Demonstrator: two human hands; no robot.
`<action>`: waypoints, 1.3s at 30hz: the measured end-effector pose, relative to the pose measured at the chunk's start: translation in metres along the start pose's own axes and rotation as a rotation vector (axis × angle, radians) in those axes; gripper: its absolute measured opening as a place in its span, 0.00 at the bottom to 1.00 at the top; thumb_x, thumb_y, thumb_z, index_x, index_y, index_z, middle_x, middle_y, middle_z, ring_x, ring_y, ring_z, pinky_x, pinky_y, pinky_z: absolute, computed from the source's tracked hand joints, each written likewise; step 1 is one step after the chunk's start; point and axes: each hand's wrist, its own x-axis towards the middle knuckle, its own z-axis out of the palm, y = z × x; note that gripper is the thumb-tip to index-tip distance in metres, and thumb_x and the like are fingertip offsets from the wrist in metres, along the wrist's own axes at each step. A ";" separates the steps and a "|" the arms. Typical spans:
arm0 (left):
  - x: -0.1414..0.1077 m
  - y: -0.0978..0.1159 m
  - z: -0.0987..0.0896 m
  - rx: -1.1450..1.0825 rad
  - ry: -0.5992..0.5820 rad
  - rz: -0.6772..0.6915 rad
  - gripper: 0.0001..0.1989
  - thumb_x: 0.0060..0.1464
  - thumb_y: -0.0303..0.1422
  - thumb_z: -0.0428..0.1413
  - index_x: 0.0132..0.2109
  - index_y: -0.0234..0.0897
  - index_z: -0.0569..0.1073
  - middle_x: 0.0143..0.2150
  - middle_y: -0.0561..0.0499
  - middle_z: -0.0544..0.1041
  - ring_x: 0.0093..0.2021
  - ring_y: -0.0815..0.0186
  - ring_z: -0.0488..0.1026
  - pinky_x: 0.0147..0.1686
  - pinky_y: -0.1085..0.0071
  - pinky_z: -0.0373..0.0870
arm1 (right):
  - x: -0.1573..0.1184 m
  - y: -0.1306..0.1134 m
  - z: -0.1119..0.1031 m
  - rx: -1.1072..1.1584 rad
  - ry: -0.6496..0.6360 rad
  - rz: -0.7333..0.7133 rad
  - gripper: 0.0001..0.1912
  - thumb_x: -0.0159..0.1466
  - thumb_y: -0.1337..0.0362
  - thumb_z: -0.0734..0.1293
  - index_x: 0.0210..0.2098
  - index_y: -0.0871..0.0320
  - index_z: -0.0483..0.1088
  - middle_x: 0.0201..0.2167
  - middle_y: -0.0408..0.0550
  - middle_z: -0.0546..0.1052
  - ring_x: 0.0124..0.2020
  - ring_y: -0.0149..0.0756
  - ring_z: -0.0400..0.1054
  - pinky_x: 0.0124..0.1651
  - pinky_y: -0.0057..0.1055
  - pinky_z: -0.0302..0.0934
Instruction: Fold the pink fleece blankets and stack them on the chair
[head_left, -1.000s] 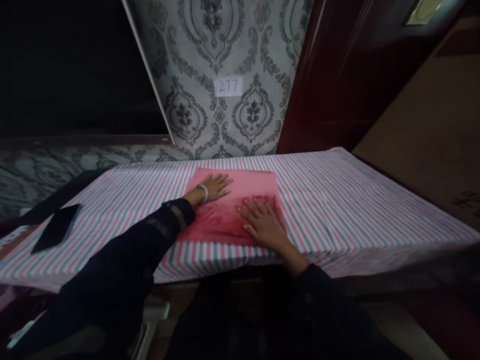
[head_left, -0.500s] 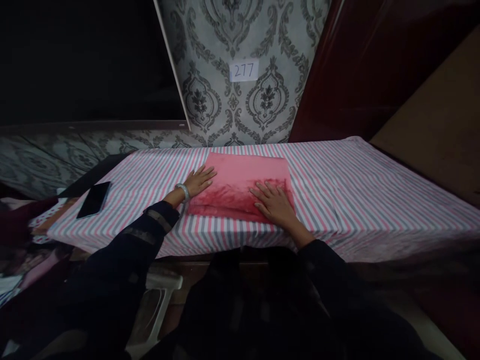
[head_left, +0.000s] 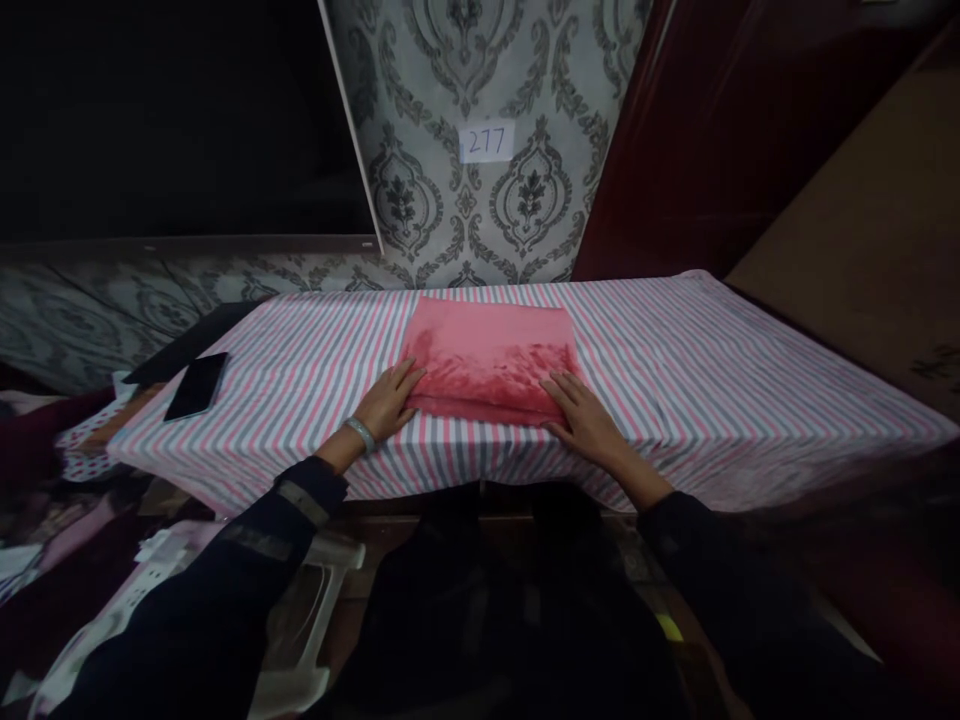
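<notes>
A folded red-pink plush cloth [head_left: 487,350] lies flat on a striped tablecloth [head_left: 675,370]. Its far part looks light pink and smooth, its near part darker red and ruffled. At the cloth's near left corner rests my left hand [head_left: 386,400], fingers apart, with a pale bangle on the wrist. My right hand [head_left: 585,415] touches the near right corner, its fingers spread over the edge and the thumb low beside it. Neither hand has anything in its grasp.
A dark phone [head_left: 197,387] lies at the table's left end. Behind the table are a large black screen [head_left: 180,120], patterned wallpaper and a paper marked 277 [head_left: 487,141]. A brown panel [head_left: 870,220] stands at the right. A white stool [head_left: 319,620] is below.
My left hand has moved down to the cloth's near left corner. My right hand has shifted right to the near right edge. The cloth's near edge now looks straighter.
</notes>
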 end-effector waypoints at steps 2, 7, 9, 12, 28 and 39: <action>0.002 0.006 0.001 0.013 -0.002 -0.057 0.36 0.54 0.24 0.54 0.70 0.33 0.60 0.75 0.36 0.53 0.69 0.45 0.60 0.65 0.47 0.63 | 0.000 0.001 0.007 0.027 0.032 -0.004 0.34 0.65 0.64 0.60 0.70 0.61 0.56 0.69 0.59 0.61 0.72 0.52 0.48 0.69 0.54 0.52; 0.006 0.017 -0.008 0.033 0.038 -0.130 0.35 0.51 0.19 0.50 0.67 0.36 0.65 0.71 0.39 0.62 0.66 0.48 0.65 0.65 0.49 0.65 | 0.011 -0.005 0.001 0.050 0.100 0.010 0.37 0.58 0.75 0.56 0.67 0.60 0.62 0.62 0.57 0.70 0.66 0.48 0.59 0.67 0.51 0.57; 0.008 0.022 -0.017 0.029 0.085 -0.130 0.33 0.51 0.20 0.50 0.65 0.36 0.67 0.68 0.40 0.66 0.65 0.50 0.66 0.65 0.52 0.65 | 0.015 -0.004 -0.013 0.062 0.129 0.014 0.33 0.59 0.74 0.56 0.64 0.60 0.66 0.57 0.57 0.74 0.62 0.48 0.63 0.65 0.48 0.59; 0.010 0.031 -0.028 0.052 0.169 -0.122 0.31 0.52 0.22 0.50 0.64 0.35 0.68 0.66 0.40 0.67 0.64 0.50 0.66 0.65 0.54 0.65 | 0.018 0.002 -0.032 0.049 0.207 0.035 0.30 0.61 0.73 0.55 0.62 0.60 0.68 0.55 0.57 0.75 0.61 0.48 0.64 0.65 0.48 0.59; -0.006 0.077 -0.035 0.058 0.158 -0.077 0.30 0.64 0.38 0.47 0.71 0.35 0.60 0.72 0.39 0.61 0.74 0.49 0.51 0.71 0.44 0.47 | 0.057 -0.054 -0.043 0.013 0.060 -0.061 0.27 0.73 0.56 0.53 0.68 0.54 0.63 0.66 0.55 0.69 0.68 0.50 0.58 0.69 0.57 0.45; -0.013 0.091 0.025 0.092 0.158 -0.173 0.31 0.64 0.42 0.51 0.70 0.40 0.63 0.73 0.38 0.59 0.74 0.48 0.53 0.70 0.42 0.49 | 0.086 -0.084 0.019 -0.111 -0.148 -0.121 0.27 0.74 0.56 0.54 0.71 0.48 0.57 0.74 0.50 0.53 0.74 0.50 0.44 0.70 0.60 0.44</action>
